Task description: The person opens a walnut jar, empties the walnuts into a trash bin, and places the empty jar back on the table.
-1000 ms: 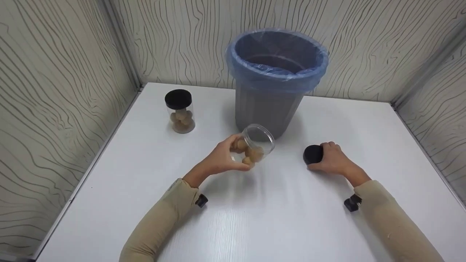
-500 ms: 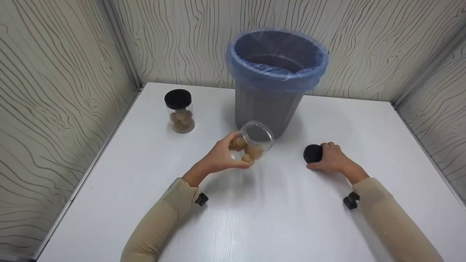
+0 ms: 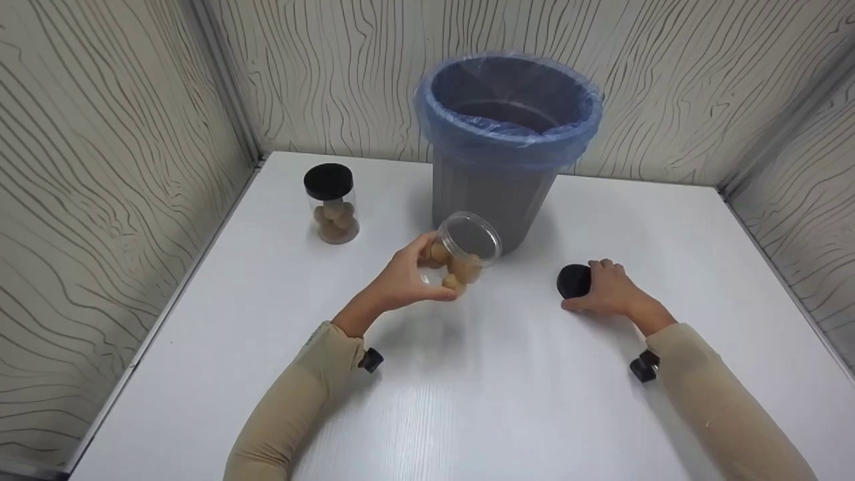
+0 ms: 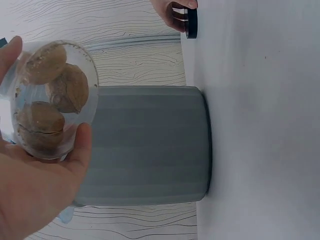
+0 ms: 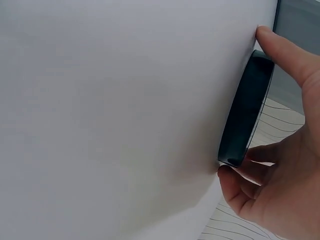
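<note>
My left hand (image 3: 402, 277) grips a clear open jar (image 3: 471, 239), lifted off the table and tilted with its mouth toward the bin. Inside it lie several brown walnuts (image 4: 70, 89), seen through the jar's bottom in the left wrist view. At the right, my right hand (image 3: 611, 290) holds a round black lid (image 3: 573, 281) by its rim, thumb on one side and fingers on the other. In the right wrist view the same lid (image 5: 245, 110) is edge-on, close to the table surface, between the thumb and the curled fingers.
A grey bin (image 3: 487, 200) lined with a blue bag (image 3: 514, 150) stands at the back, just behind the tilted jar. A second jar (image 3: 337, 217) with a black lid and several walnuts stands upright at the back left. Patterned walls enclose the white table (image 3: 507, 394).
My left hand has raised the jar slightly and moved it a little away, toward the bin, with the walnuts still in it. The right hand and lid have hardly moved.
</note>
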`<act>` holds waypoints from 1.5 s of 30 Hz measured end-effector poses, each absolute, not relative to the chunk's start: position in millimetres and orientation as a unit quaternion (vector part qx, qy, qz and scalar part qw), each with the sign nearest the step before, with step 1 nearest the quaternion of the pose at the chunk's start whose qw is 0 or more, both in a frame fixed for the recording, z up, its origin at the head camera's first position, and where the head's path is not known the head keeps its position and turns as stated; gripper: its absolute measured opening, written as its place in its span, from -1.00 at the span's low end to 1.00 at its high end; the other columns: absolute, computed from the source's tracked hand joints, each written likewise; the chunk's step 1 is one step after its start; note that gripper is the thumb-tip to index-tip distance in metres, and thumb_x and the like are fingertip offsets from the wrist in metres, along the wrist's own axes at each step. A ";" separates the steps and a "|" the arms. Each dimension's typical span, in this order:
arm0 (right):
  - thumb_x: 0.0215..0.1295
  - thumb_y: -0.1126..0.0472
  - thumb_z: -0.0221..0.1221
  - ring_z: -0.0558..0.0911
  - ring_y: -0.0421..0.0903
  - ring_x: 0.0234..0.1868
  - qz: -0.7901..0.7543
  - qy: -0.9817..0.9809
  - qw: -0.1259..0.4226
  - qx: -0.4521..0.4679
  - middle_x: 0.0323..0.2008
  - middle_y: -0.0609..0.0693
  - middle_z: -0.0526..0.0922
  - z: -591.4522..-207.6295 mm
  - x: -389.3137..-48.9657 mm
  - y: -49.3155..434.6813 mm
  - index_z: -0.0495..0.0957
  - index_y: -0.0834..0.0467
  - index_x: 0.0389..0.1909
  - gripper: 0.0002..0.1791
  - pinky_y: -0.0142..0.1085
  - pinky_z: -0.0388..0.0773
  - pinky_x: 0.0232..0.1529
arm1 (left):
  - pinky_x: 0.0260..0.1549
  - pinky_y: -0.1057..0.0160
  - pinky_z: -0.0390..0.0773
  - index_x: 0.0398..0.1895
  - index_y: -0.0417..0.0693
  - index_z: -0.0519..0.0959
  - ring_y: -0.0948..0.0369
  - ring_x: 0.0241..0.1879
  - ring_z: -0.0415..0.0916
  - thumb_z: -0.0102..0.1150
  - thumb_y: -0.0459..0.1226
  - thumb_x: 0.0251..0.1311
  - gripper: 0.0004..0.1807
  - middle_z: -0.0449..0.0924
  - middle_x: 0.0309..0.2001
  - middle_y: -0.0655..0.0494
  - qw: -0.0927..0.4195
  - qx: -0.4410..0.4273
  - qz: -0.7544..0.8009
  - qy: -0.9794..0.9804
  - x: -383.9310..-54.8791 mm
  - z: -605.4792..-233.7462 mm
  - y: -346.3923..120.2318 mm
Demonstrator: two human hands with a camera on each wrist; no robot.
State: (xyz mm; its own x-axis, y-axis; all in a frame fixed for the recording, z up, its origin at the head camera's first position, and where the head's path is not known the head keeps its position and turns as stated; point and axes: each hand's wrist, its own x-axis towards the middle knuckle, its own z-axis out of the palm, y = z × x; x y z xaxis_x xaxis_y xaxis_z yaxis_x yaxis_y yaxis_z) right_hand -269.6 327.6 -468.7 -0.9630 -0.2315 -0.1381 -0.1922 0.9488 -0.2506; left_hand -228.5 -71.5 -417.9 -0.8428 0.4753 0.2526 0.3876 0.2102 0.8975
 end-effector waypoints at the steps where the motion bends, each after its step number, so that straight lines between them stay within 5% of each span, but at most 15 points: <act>1: -0.07 -0.34 0.29 0.21 0.44 0.12 -0.119 0.984 0.081 -0.108 0.12 0.57 0.21 -467.1 -269.8 327.2 0.09 0.62 0.21 0.22 0.20 0.27 0.09 | 0.13 0.13 0.33 0.38 -0.10 0.18 0.22 0.10 0.38 0.53 -0.17 -0.21 0.02 0.41 0.15 0.09 0.036 0.276 0.565 0.777 -228.9 -416.3 -72.0; 11: 0.37 -0.15 -0.02 0.17 0.42 0.21 -0.208 0.972 0.000 -0.110 0.18 0.54 0.18 -427.4 -272.5 320.5 0.15 0.57 0.23 -0.16 0.22 0.14 0.19 | 0.11 0.07 0.35 0.37 -0.10 0.18 0.22 0.04 0.40 0.52 -0.14 -0.22 0.02 0.45 0.05 0.12 0.004 0.250 0.583 0.773 -233.5 -394.8 -77.7; 22: 0.47 0.11 -0.13 0.40 0.24 0.03 -0.312 0.927 -0.161 -0.129 0.00 0.36 0.37 -375.2 -276.8 293.6 0.32 0.48 0.15 -0.50 0.07 0.37 0.03 | 0.13 0.10 0.35 0.32 -0.11 0.22 0.23 0.07 0.40 0.49 -0.12 -0.16 -0.06 0.46 0.04 0.12 -0.029 0.245 0.583 0.774 -234.7 -369.6 -83.1; 33: 0.45 0.08 -0.13 0.43 0.16 0.08 -0.371 0.890 -0.237 -0.114 0.10 0.30 0.31 -317.3 -281.3 261.7 0.22 0.42 0.25 -0.45 -0.01 0.39 0.07 | 0.10 0.18 0.35 0.34 -0.09 0.20 0.22 0.07 0.39 0.49 -0.13 -0.20 -0.03 0.45 0.06 0.11 -0.064 0.222 0.599 0.766 -241.7 -348.3 -82.3; 45: 0.45 -0.12 -0.25 0.40 0.07 0.12 -0.399 0.888 -0.221 -0.052 0.24 0.19 0.17 -275.4 -294.1 233.5 0.10 0.29 0.37 -0.32 -0.12 0.37 0.08 | 0.12 0.26 0.33 0.35 -0.10 0.18 0.23 0.11 0.39 0.52 -0.17 -0.21 0.00 0.42 0.15 0.06 -0.094 0.182 0.604 0.770 -251.8 -318.4 -85.0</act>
